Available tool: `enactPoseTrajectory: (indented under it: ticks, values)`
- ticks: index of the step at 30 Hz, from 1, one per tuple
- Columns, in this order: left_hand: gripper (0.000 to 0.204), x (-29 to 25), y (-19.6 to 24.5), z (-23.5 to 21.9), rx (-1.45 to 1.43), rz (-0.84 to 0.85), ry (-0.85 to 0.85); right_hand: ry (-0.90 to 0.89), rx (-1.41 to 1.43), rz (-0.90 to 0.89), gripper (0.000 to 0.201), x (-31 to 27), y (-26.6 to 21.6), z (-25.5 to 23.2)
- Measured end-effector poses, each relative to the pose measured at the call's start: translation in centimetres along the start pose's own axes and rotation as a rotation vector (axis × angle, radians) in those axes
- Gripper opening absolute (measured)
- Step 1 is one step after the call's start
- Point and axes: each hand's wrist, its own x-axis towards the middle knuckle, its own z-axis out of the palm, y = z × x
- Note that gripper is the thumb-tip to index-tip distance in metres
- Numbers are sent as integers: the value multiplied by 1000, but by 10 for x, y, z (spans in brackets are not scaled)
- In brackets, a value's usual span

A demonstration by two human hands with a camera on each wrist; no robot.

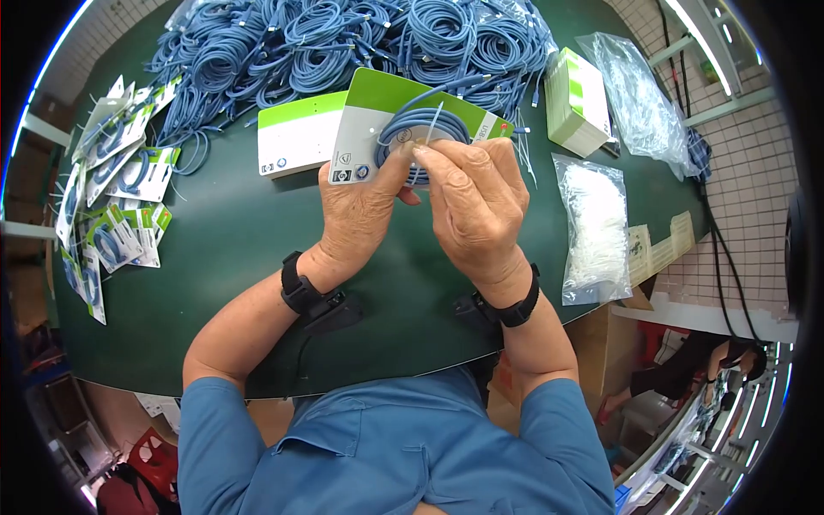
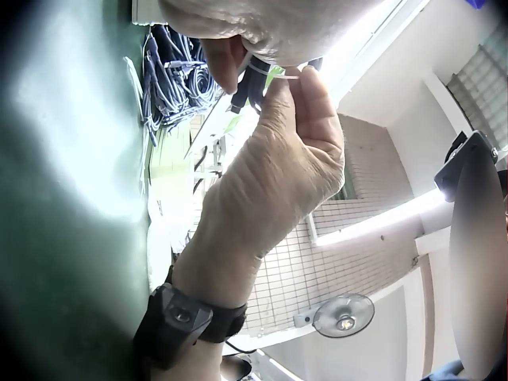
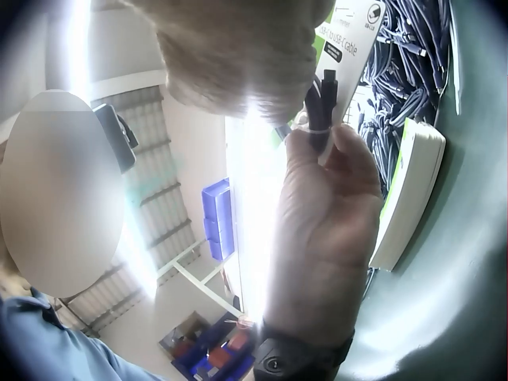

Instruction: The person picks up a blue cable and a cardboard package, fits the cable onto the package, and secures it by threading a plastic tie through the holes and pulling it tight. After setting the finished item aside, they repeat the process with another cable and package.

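Note:
In the head view, a white and green card (image 1: pixel 365 116) carries a coiled blue cable (image 1: pixel 446 120) on its front, with a white tie (image 1: pixel 439 114) round the coil. My left hand (image 1: pixel 356 210) grips the card and coil at the lower edge, thumb in front. Close beside it, my right hand (image 1: pixel 482 202) pinches the tie's end between thumb and forefinger. The left wrist view shows this pinch of the right hand (image 2: pixel 274 167) on the white strip (image 2: pixel 278 76). In the right wrist view the left hand (image 3: pixel 329 206) holds the cable by its dark connector (image 3: pixel 328 86).
Blue cables (image 1: pixel 318 43) are heaped at the back. A stack of cards (image 1: pixel 296 129) lies behind the left hand, another card stack (image 1: pixel 575 103) at the back right. Carded cables (image 1: pixel 112 245) lie at the left, a bag of white ties (image 1: pixel 594 227) at the right.

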Motion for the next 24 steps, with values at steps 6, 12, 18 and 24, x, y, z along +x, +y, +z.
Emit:
enactPoseTrajectory:
  ticks: [6, 12, 18, 24]
  values:
    - [21, -1, -2, -3, -6, -27, -16, -24, 64, -45, 41, -6, 9, 1]
    - [18, 0, -3, -5, 71, 72, -35, -69, 169, -87, 44, -7, 7, -10]
    - [16, 0, -4, -9, 193, 261, -73, -39, 197, -80, 44, -12, 1, -12]
    - [19, -2, 8, -5, 228, 209, -84, -44, 189, -75, 43, -11, -2, -18]
